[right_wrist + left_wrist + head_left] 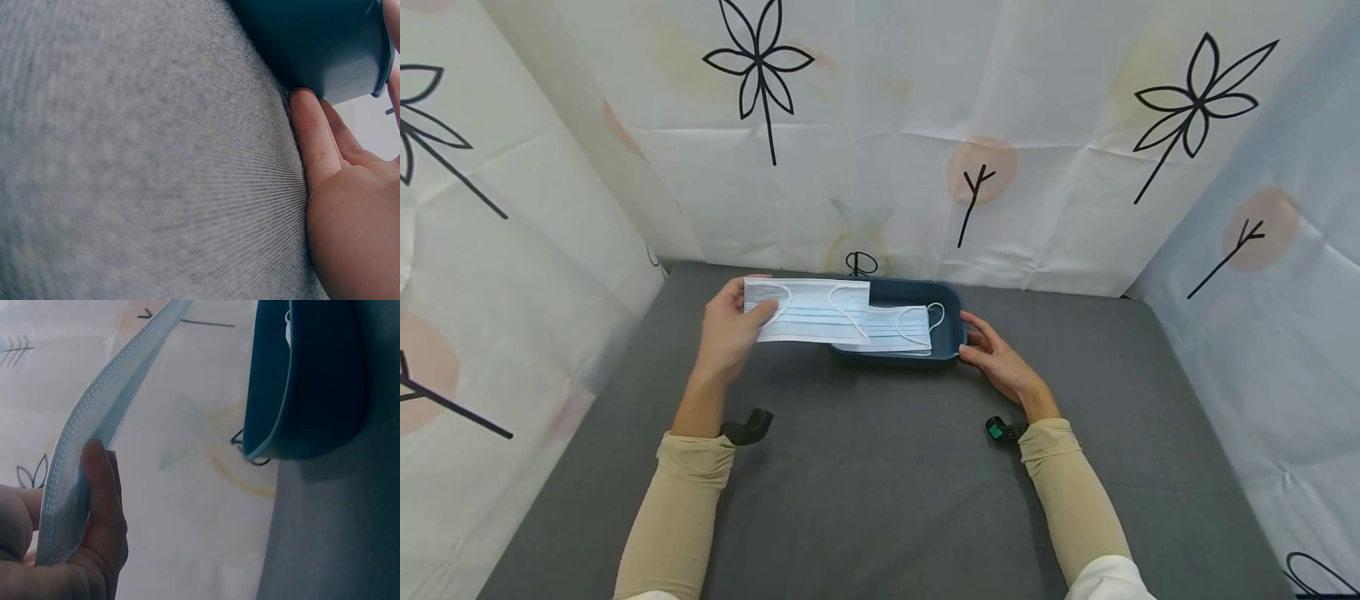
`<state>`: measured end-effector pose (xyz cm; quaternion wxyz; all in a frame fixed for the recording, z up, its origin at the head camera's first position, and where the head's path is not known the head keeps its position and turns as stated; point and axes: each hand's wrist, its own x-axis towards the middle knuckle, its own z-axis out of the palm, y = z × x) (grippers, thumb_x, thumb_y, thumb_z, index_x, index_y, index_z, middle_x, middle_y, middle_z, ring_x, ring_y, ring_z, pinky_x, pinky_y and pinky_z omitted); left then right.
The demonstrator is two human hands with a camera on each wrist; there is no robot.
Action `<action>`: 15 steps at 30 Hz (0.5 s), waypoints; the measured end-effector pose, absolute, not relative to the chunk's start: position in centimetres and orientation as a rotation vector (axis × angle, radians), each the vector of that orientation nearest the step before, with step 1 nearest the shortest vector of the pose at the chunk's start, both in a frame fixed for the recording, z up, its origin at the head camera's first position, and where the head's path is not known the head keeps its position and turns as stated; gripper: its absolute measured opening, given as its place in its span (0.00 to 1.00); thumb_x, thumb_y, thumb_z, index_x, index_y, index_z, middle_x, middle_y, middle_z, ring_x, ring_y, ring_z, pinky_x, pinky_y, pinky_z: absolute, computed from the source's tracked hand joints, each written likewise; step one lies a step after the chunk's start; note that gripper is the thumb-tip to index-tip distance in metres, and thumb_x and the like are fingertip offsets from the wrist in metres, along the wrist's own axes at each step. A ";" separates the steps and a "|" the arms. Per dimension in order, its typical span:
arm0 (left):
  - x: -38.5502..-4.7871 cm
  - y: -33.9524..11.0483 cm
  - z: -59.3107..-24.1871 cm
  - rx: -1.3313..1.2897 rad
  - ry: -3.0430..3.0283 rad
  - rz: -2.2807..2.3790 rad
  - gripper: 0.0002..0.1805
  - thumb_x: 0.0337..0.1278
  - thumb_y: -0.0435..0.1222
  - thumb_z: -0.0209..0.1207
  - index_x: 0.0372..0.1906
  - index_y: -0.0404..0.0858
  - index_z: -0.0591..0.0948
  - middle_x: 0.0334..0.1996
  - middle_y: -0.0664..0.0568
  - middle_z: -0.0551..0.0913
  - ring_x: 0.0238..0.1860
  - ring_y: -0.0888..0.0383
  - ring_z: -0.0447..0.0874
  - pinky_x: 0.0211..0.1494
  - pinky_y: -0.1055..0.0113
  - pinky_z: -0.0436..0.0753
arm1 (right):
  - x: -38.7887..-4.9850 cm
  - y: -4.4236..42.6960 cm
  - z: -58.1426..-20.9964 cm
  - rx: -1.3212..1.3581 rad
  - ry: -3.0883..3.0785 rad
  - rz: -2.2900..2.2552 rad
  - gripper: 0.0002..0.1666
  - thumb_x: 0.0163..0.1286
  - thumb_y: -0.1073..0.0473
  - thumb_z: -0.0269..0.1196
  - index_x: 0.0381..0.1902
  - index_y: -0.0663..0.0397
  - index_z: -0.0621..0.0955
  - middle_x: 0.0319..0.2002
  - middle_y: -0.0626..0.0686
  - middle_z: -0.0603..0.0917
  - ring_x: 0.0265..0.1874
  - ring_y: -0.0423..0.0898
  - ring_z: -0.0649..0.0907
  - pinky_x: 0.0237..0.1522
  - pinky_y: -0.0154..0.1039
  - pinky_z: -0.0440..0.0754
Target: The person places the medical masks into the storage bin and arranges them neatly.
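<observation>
In the head view, my left hand [727, 321] pinches the left end of a light blue disposable face mask [808, 321], thumb on the near side. The left wrist view shows this mask [94, 419] edge-on, apart from the tray. Its right end overlaps a second face mask [910, 337], which lies in a dark blue rectangular tray [951, 304]; white ear loops show on both. At the tray's right end rests my right hand [1000, 362], its fairly straight fingers touching the outer wall. In the right wrist view, fingertips [304, 103] meet the tray's lower edge.
A grey cloth covers the table [865, 475]. White fabric walls [880, 92] with flower and tree prints stand behind it and on both sides. The tray sits near the table's back edge. Dark wrist devices [748, 427] are on both forearms.
</observation>
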<state>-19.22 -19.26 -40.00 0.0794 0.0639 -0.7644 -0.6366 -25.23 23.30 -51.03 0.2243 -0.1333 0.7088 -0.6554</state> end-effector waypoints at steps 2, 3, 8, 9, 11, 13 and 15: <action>-19.7 -18.7 -40.3 0.194 -2.278 -1.929 0.24 0.71 0.33 0.60 0.68 0.39 0.73 0.58 0.43 0.81 0.44 0.63 0.85 0.40 0.75 0.86 | -25.2 23.3 -51.0 -0.367 1.957 -1.809 0.43 0.80 0.59 0.56 0.83 0.37 0.49 0.81 0.62 0.53 0.75 0.62 0.63 0.74 0.44 0.66; -19.9 -18.4 -40.4 0.196 -2.270 -1.945 0.24 0.71 0.33 0.60 0.68 0.39 0.72 0.58 0.43 0.81 0.44 0.63 0.85 0.40 0.75 0.86 | -25.3 23.3 -51.1 -0.366 1.958 -1.809 0.43 0.80 0.59 0.56 0.83 0.37 0.49 0.81 0.62 0.53 0.75 0.62 0.63 0.74 0.45 0.66; -20.8 -17.3 -40.9 0.199 -2.265 -1.994 0.25 0.71 0.32 0.59 0.70 0.39 0.72 0.59 0.41 0.81 0.45 0.62 0.85 0.40 0.75 0.86 | -25.3 23.2 -51.1 -0.360 1.958 -1.807 0.43 0.80 0.59 0.56 0.83 0.37 0.49 0.81 0.62 0.53 0.75 0.62 0.63 0.78 0.52 0.62; -21.0 -17.1 -41.0 0.200 -2.265 -2.003 0.24 0.71 0.32 0.59 0.69 0.39 0.72 0.59 0.41 0.81 0.45 0.62 0.85 0.40 0.75 0.86 | -25.3 23.2 -51.1 -0.358 1.958 -1.809 0.42 0.80 0.59 0.55 0.83 0.37 0.49 0.81 0.62 0.52 0.75 0.62 0.63 0.78 0.54 0.61; -21.4 -16.7 -41.2 0.208 -2.261 -2.017 0.24 0.71 0.32 0.59 0.69 0.40 0.72 0.59 0.41 0.81 0.45 0.60 0.84 0.41 0.75 0.86 | -25.3 23.2 -51.1 -0.357 1.955 -1.813 0.42 0.80 0.59 0.55 0.83 0.37 0.49 0.81 0.62 0.52 0.75 0.62 0.63 0.79 0.58 0.58; -21.8 -16.3 -41.3 0.217 -2.254 -2.033 0.24 0.71 0.32 0.59 0.68 0.40 0.72 0.59 0.41 0.81 0.46 0.60 0.84 0.41 0.75 0.86 | -25.3 23.3 -51.2 -0.358 1.954 -1.813 0.42 0.80 0.59 0.55 0.83 0.37 0.49 0.81 0.62 0.52 0.74 0.62 0.63 0.80 0.60 0.56; -22.1 -16.0 -41.4 0.222 -2.235 -2.063 0.24 0.71 0.32 0.59 0.68 0.40 0.72 0.59 0.41 0.80 0.47 0.59 0.84 0.42 0.75 0.86 | -25.3 23.3 -51.2 -0.358 1.956 -1.812 0.42 0.80 0.58 0.56 0.83 0.37 0.49 0.81 0.62 0.52 0.74 0.62 0.63 0.80 0.61 0.55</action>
